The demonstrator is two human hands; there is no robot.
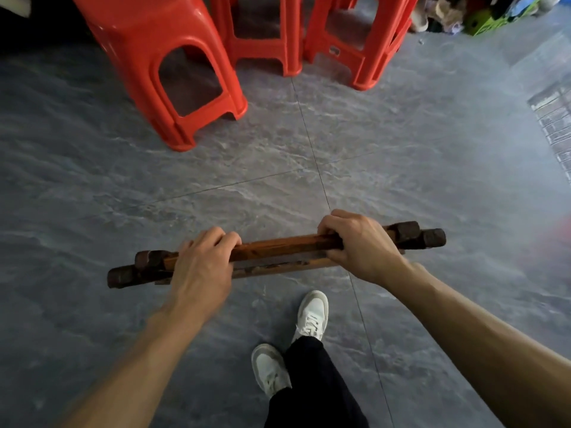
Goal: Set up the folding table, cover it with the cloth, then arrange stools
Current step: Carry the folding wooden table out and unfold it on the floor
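I hold a folded wooden table frame (pixel 278 248) edge-on above the grey floor; its dark worn leg ends stick out at both sides. My left hand (pixel 202 267) grips its top bar near the left end. My right hand (pixel 358 245) grips the same bar near the right end. Three red plastic stools stand on the floor ahead: one at the left (pixel 154 50), one in the middle (pixel 262 35), one at the right (pixel 364 41). No cloth is in view.
Grey stone-look floor tiles (pixel 401 165) spread between me and the stools. My white shoes (pixel 310 316) and dark trousers are just below the frame. A heap of shoes and colourful items (pixel 482 13) lies at the top right. A mat (pixel 553 118) lies at the right edge.
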